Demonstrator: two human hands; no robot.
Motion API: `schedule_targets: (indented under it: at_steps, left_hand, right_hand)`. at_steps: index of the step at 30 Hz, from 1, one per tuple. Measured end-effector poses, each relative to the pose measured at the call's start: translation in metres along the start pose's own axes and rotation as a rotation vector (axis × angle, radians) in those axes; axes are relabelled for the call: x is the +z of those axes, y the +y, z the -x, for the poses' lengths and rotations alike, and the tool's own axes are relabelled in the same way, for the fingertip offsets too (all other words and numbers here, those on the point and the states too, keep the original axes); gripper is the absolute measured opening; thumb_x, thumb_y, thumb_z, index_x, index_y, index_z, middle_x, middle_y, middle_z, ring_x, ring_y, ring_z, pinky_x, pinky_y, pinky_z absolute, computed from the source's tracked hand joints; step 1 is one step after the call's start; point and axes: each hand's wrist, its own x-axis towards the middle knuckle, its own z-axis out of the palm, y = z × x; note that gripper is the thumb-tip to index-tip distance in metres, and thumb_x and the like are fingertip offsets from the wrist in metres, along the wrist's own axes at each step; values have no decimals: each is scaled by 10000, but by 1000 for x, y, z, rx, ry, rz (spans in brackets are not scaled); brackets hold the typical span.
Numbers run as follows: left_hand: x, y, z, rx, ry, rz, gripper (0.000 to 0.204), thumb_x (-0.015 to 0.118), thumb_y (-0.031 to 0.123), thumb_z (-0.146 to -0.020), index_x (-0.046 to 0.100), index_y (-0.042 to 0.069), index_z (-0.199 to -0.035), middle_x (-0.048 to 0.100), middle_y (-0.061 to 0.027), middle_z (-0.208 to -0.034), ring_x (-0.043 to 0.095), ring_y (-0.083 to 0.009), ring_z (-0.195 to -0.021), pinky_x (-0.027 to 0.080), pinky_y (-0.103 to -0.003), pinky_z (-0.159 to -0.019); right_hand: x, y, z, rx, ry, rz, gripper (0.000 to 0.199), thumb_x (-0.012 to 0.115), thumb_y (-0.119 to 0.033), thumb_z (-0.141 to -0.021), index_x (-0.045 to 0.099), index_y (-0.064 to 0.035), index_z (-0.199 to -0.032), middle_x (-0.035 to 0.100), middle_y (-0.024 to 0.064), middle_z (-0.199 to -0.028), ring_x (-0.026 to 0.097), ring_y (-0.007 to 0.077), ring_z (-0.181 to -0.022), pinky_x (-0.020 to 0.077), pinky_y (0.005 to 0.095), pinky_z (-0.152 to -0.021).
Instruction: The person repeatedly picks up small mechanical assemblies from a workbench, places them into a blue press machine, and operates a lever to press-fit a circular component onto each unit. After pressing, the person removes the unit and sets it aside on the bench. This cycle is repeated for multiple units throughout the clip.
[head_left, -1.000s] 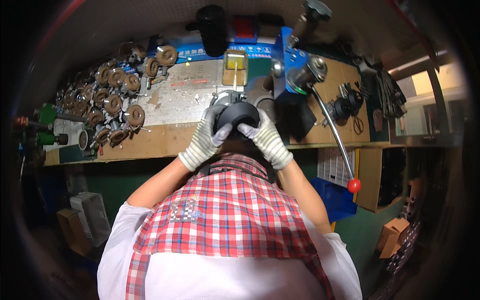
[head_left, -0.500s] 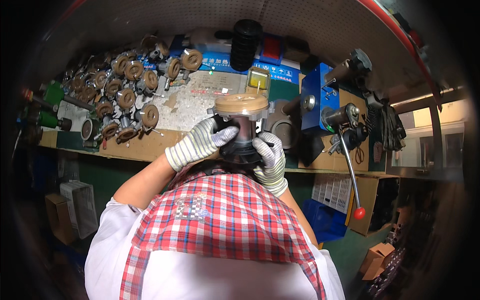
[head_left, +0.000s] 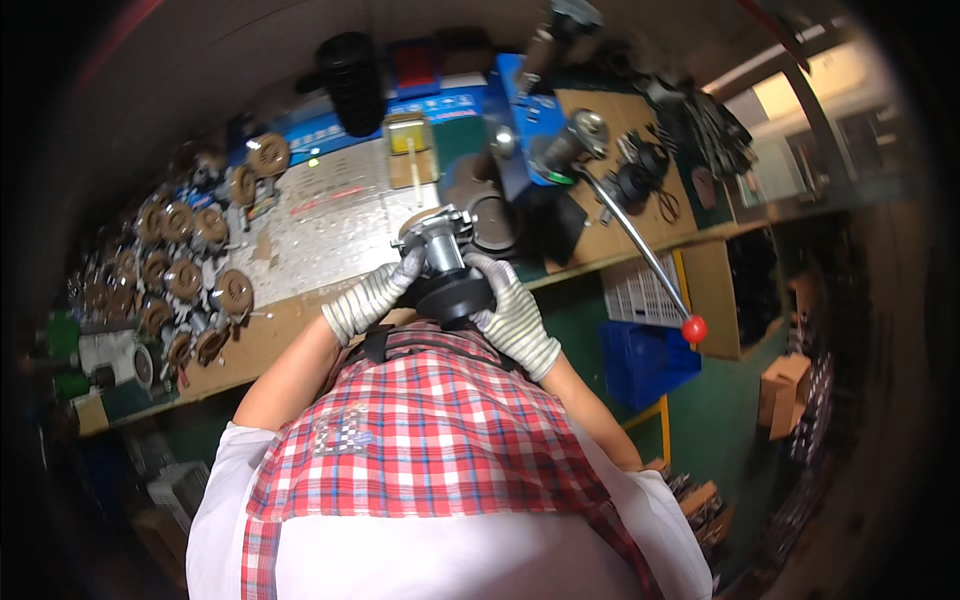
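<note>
Metal part (head_left: 442, 252), centre of frame, black base (head_left: 455, 299) lowermost. Left hand (head_left: 374, 298) and right hand (head_left: 515, 316), fingers curled, clasp it from opposite sides. Judged rigid, fairly heavy and smooth; best held by the base, clear of the projecting lugs (head_left: 464, 217).

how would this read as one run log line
left hand: holding grey-black part | right hand: holding same part | at left: brown-faced parts | at right: red-knobbed lever
</note>
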Motion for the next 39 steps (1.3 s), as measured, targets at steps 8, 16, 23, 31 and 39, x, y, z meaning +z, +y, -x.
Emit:
schedule_targets:
  at_steps: [8,16,23,31,39]
  left_hand:
    - [35,-32,-37,-15,-38,-145,622,442,521,-962,483,35,-1348,620,-144,-1194,602,-214,-1070,437,-332,-988]
    - [23,-87,-1,-175,467,271,588,542,461,-932,486,40,-1337,602,-154,-1191,588,-231,-1049,490,-361,-904]
    - [-32,-174,31,-331,779,-285,531,532,410,-931,552,-16,-1248,631,-193,-1175,590,-279,-1099,434,-348,-957]
    - [-205,-146,110,-694,1709,-1082,765,705,343,-770,359,66,-1394,409,-191,-1411,400,-332,-1307,330,-414,-1067]
    - [-201,-89,60,-482,1186,-1131,387,684,223,-760,552,23,-1063,600,-217,-1028,592,-402,-930,500,-455,-833]
  right_hand:
    - [-104,214,58,1069,674,-317,444,591,-427,-903,579,-46,-1130,644,92,-968,651,215,-825,542,346,-480]
    - [-252,473,19,978,795,-75,685,549,-462,-909,464,108,-1279,523,265,-1299,556,322,-1137,471,387,-932]
    - [-270,472,-17,720,745,-597,606,426,-191,-990,110,-93,-1496,385,190,-1405,514,283,-1169,460,389,-946]
    - [-158,425,113,960,515,-558,365,467,-179,-986,417,-75,-1333,544,84,-771,509,150,-576,478,288,-527]
    - [26,247,107,843,-258,-3,286,496,-207,-958,578,-54,-1185,658,158,-962,643,269,-799,521,354,-698]
